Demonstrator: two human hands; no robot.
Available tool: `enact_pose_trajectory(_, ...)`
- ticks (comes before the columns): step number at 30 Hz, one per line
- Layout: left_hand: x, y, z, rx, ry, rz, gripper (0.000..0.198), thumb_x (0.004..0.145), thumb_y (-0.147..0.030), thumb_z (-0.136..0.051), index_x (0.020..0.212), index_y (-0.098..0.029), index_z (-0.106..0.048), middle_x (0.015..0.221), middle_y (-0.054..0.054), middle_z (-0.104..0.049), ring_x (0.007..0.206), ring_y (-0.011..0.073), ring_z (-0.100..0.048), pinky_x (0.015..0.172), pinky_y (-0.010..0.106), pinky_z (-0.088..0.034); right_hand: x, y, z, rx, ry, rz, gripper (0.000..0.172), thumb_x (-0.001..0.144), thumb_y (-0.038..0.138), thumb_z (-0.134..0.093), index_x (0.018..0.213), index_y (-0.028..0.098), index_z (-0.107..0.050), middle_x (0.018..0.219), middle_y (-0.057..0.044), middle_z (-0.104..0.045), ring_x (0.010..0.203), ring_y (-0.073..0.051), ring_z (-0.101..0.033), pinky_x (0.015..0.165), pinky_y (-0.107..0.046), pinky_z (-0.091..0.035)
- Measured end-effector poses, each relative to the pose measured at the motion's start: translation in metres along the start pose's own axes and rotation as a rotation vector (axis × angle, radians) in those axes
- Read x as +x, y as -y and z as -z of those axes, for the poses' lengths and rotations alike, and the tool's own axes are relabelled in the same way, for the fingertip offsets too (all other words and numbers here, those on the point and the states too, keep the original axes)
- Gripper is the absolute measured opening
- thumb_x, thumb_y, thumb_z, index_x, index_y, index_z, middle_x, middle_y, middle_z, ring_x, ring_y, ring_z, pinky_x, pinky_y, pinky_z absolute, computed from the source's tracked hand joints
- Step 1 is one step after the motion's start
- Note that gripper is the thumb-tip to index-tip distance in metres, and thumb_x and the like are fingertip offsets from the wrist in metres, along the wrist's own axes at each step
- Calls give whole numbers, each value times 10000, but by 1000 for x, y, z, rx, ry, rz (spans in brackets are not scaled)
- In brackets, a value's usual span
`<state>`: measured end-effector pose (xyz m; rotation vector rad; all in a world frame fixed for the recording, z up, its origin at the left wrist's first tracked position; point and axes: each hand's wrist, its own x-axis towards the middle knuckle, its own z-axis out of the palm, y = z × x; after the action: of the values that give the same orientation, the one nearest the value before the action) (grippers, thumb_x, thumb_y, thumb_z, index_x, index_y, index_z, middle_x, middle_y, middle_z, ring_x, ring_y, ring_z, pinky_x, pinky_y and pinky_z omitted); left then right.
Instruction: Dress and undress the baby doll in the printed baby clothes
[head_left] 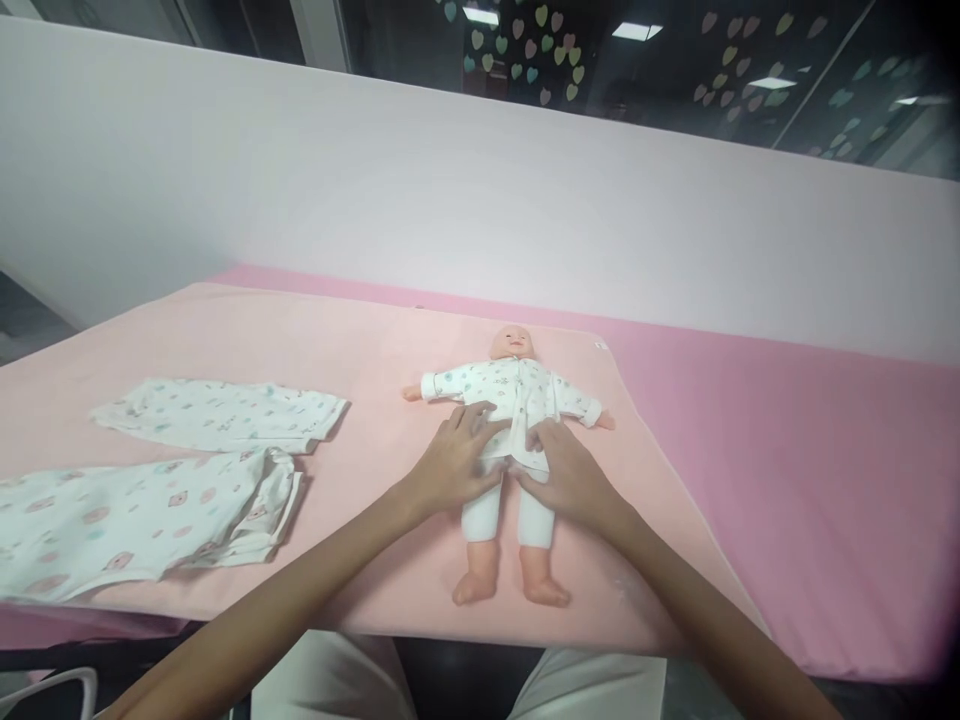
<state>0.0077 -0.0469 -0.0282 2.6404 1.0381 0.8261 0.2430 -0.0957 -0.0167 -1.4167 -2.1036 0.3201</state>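
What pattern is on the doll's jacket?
The jacket is white with small teal and pink prints; the head view shows it.

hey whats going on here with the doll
A person has both hands on a doll that lies face up on a pink blanket. The left hand lies flat on its waist. The right hand has its fingers at the hem of the doll's printed top; whether they pinch it is unclear. The doll wears white trousers, feet bare. A far garment and a near garment lie to the left.
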Motion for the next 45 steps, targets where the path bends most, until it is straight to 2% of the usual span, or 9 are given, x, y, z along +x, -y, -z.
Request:
enact_pose_trajectory(5,2,-16,-5,103,-13,66,453,837,-301,-736,1280,-279,-643,1458,157,-508,1245,386,-498,944,546,-533,-3,-5,-8,-75,-59,-57,181,865,231,-603,988,262,-474,919,-30,-610,835,-256,-595,685,-355,-416)
enact_pose_trajectory(11,8,-13,-8,252,-26,-22,113,969,-177,-551,1045,-230,-616,1100,110,-654,1026,305,-571,840,466,-483,-11,-9,10,-37,-256,-132,143,895,253,-574,1017,250,-499,814,-2,-583,757,-228,-591,692,-331,-413)
enact_pose_trajectory(19,-12,5,-4,218,-67,-53,224,991,-227,-555,1214,-216,-566,1201,126,-646,1084,318,-597,894,459,-483,-27,-15,-3,-22,-125,-116,152,892,238,-559,1036,256,-515,968,-27,-637,850,-230,-601,715,-323,-429)
enact_pose_trajectory(22,2,-2,-8,312,-3,-31,149,1005,-291,-565,1122,-201,-584,1127,139,-662,1056,341,-604,865,475,-485,-15,-13,-10,-136,-102,-44,61,930,273,-556,934,250,-501,913,-41,-627,839,-240,-576,732,-336,-412)
enact_pose_trajectory(26,23,-3,-6,339,29,-6,221,1079,-363,-447,999,-216,-593,989,124,-694,952,318,-643,844,461,-467,4,-22,-2,-266,-115,-9,278,1059,388,-429,842,240,-519,859,-79,-653,839,-259,-581,795,-369,-408)
enact_pose_trajectory(32,-24,67,48,319,-109,547,383,1083,-427,-321,835,-241,-546,785,76,-674,832,299,-652,789,416,-451,-40,-98,52,-289,-186,-359,453,1062,515,-339,713,254,-463,658,-37,-566,637,-226,-495,625,-356,-311)
enact_pose_trajectory(36,-56,108,58,451,-74,606,298,1000,-448,-451,982,-224,-647,1114,133,-732,1114,393,-612,974,527,-439,-74,-144,63,-272,-155,-466,367,982,571,-510,776,268,-531,751,-39,-628,692,-248,-543,631,-357,-360)
enact_pose_trajectory(41,-4,113,28,286,-142,439,381,1014,-457,-436,1217,-201,-631,1327,159,-666,1244,368,-560,1056,523,-447,-27,-142,40,-156,-350,-298,353,993,543,-514,1120,235,-631,1134,-128,-690,1054,-311,-617,890,-431,-485)
enact_pose_trajectory(45,67,126,11,69,-39,497,469,998,-535,-477,1291,-203,-631,1397,141,-673,1353,372,-538,1118,511,-430,43,-123,19,-142,-267,-124,435,958,482,-600,1301,215,-614,1286,-143,-660,1170,-321,-590,1018,-455,-454)
